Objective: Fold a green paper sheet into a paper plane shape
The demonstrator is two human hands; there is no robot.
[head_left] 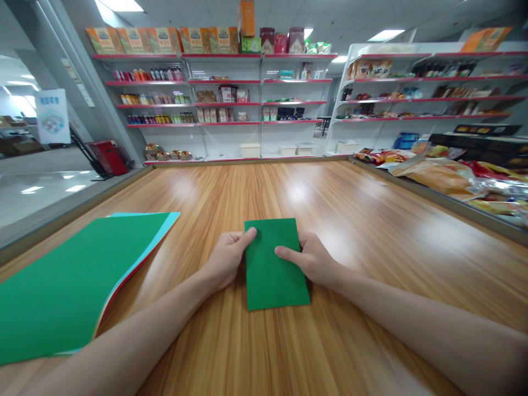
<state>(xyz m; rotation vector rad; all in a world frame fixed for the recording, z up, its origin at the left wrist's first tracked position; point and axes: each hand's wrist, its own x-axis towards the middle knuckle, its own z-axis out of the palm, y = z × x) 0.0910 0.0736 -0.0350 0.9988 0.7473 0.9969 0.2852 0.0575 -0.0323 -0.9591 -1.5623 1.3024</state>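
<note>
You have two bare hands in view, and between them is one small green paper (272,286); how many layers it has, I cannot tell. Your left hand (226,257) is gripping its left edge near the far corner, with the thumb pressed on the upper face. Your right hand (317,259) is gripping the right edge, with its thumb lying across the face and its fingers partly hidden behind. Below both hands there is one wooden table (330,192). To the left of your left hand, well apart from it, lies one stack of large sheets (82,269); the top one is green, and along the edge show light blue and red, but the exact number I cannot count. Far to the right of your right hand, several snack packets (441,171) lie in a heap. Ahead of your hands, beyond the table, stand one back shelf (225,82) and one right shelf (396,80). On top of the back shelf, five orange boxes (165,40) are in a row, and a sixth is higher.
</note>
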